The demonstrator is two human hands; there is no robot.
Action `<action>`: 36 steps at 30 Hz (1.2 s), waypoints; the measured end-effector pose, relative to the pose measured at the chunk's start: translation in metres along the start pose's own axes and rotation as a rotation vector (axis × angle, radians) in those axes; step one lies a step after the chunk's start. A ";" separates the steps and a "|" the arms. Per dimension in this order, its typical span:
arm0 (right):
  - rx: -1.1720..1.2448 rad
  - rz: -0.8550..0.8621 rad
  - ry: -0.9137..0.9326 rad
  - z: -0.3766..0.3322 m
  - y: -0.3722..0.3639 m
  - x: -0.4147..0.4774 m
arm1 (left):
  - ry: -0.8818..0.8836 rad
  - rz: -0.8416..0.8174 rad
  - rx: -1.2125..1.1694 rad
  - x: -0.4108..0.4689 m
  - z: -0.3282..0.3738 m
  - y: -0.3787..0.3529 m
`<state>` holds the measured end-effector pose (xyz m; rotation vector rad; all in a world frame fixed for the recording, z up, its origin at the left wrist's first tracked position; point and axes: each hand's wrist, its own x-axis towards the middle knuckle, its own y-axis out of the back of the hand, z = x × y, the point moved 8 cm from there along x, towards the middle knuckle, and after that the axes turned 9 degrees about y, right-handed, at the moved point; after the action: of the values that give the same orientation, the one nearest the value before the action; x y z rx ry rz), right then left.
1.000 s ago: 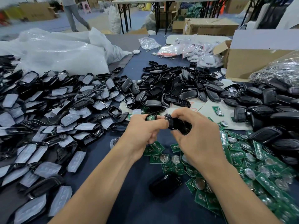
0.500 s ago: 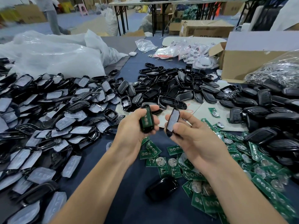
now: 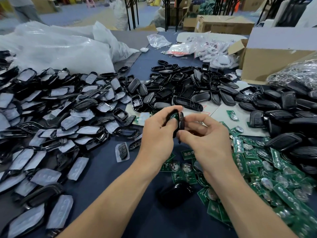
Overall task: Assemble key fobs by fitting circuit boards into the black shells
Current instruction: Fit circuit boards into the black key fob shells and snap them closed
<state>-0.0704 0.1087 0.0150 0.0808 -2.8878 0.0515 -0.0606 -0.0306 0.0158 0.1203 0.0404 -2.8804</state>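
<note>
As left hand [image 3: 157, 134] holds shell [image 3: 168, 117] (boarded), right hand [image 3: 205, 140] pinches cover [image 3: 181, 121]

black shells [image 3: 187, 90], green circuit boards [image 3: 267, 170], dark blue table [image 3: 106, 162]

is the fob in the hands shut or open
Open: left hand holds the shell with green board showing; right hand holds the cover beside it, unjoined.

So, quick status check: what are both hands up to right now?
Left hand grips shell half with green board inside. Right hand pinches cover half against it, not yet closed. Nothing seen between them.
</note>
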 end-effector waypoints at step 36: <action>-0.229 -0.111 0.209 -0.016 0.004 0.001 | 0.089 -0.357 -0.108 0.000 0.002 0.006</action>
<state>-0.0672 0.1132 0.0306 0.1814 -2.6541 -0.2734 -0.0595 -0.0366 0.0180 0.2432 0.2582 -3.2177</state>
